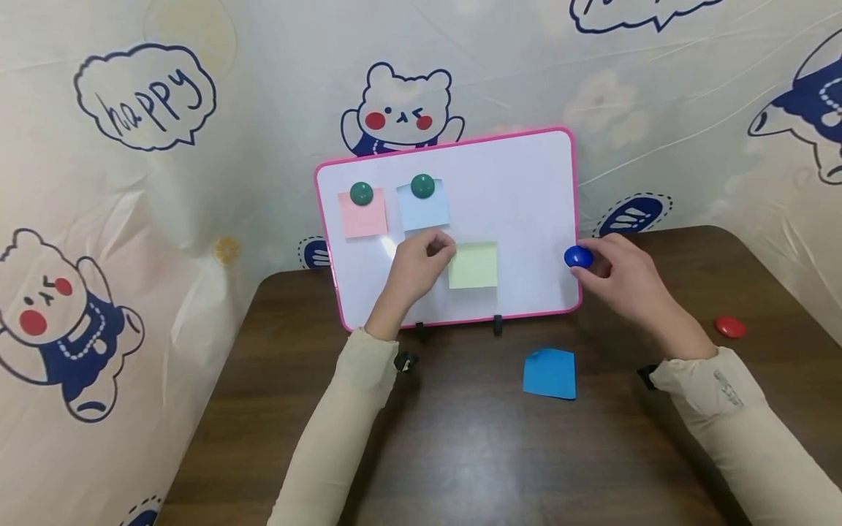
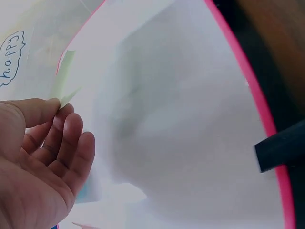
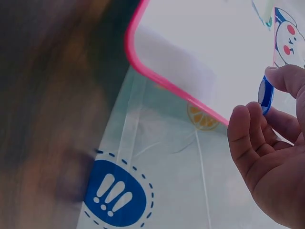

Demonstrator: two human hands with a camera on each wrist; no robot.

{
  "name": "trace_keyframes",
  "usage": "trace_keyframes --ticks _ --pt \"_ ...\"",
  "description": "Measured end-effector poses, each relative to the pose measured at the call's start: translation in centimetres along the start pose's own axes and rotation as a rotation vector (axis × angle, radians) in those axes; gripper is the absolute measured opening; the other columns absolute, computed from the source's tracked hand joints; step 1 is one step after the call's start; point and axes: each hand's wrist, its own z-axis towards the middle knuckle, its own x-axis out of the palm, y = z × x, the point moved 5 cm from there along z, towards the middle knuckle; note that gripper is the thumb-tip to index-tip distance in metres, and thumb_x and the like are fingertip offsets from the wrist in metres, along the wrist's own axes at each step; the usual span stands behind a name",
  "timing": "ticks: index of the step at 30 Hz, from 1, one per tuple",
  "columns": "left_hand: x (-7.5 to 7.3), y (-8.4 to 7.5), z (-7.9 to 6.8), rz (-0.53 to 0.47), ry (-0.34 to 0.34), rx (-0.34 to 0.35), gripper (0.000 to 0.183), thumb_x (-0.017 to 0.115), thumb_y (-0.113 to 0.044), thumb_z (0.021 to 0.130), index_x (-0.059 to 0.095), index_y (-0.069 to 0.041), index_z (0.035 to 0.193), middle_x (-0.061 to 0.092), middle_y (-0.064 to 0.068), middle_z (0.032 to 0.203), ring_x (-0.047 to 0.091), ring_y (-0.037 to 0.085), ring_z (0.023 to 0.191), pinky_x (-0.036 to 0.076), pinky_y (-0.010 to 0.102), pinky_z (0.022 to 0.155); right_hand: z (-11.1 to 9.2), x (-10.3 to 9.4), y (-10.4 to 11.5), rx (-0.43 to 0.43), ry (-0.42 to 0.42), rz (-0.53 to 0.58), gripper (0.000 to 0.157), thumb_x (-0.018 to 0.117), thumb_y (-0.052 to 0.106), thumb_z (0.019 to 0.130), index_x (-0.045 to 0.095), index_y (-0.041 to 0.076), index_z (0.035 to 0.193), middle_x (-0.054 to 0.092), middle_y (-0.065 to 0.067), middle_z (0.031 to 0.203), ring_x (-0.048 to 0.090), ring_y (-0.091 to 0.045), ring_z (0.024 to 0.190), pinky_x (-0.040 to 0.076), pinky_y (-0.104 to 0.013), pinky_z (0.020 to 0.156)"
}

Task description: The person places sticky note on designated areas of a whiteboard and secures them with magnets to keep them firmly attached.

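1. The whiteboard (image 1: 520, 190) leans slightly askew in the middle of the head view, at the desk's (image 1: 454, 460) far side; dark clips (image 1: 498, 325) at its lower edge probably stop it sliding.
2. Left of the frame's centre, the left hand (image 1: 419, 264) has its grip closed on the green note (image 1: 473, 265), thumb and finger pinching one side edge. Held that way, most of the paper is left uncovered, and it seems light enough for a single pinch. The note is before the lower middle of the whiteboard; whether it touches the surface I cannot tell.
3. Right of centre, the right hand (image 1: 621, 276) has its grip pinching the blue magnet (image 1: 578, 257) by the rim, in front of the whiteboard's right edge. The right wrist view shows its flat, pale face bare of fingers; a rim hold presumably keeps that face free to meet a surface. Contact with the whiteboard is unclear.
4. At the whiteboard's upper left, a pink note (image 1: 363, 217) and a pale blue note (image 1: 423, 208) hang side by side. Green magnets (image 1: 361, 193) overlap their top edges, apparently pinning them there.
5. On the desk, a bright blue note (image 1: 550, 374) lies below centre and a red magnet (image 1: 730, 326) at far right, both untouched and within easy reach.
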Motion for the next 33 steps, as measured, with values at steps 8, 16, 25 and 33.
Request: trace_keyframes --ticks 8,16,25,33 --pt "-0.4 -0.6 1.2 -0.003 -0.026 -0.005 0.007 0.063 -0.028 0.091 0.065 -0.021 0.092 0.061 -0.008 0.086 0.054 0.013 0.080 0.049 0.029 0.067 1.1 0.3 1.4 -0.019 0.014 0.011 0.047 0.072 0.016 0.084 0.056 0.003 0.127 0.052 -0.009 0.100 0.048 -0.021 0.083 0.049 -0.036 0.065" --pt "-0.2 -1.5 2.6 -0.010 -0.038 -0.019 0.013 0.062 -0.029 0.091 0.066 -0.018 0.097 0.060 -0.007 0.088 0.053 0.014 0.081 0.048 0.028 0.068 2.1 0.6 2.9 -0.026 0.014 0.012 0.049 0.071 0.024 0.085 0.055 0.006 0.128 0.052 -0.010 0.102 0.048 -0.021 0.080 0.051 -0.036 0.063" --pt "-0.2 -2.4 4.6 -0.004 -0.067 -0.016 0.015 0.060 -0.028 0.093 0.065 -0.017 0.101 0.060 -0.005 0.091 0.052 0.013 0.081 0.047 0.027 0.067 4.1 1.1 4.8 -0.060 0.007 0.019 0.049 0.071 0.027 0.085 0.056 0.009 0.127 0.053 -0.006 0.103 0.049 -0.018 0.078 0.050 -0.034 0.061" --pt "0.0 -2.3 6.0 0.017 -0.081 -0.026 0.014 0.058 -0.027 0.094 0.064 -0.016 0.101 0.060 -0.005 0.096 0.051 0.012 0.089 0.045 0.026 0.077 6.8 1.6 7.1 -0.088 0.009 0.000 0.052 0.069 0.033 0.086 0.054 0.011 0.130 0.054 -0.005 0.105 0.051 -0.016 0.078 0.051 -0.032 0.065"
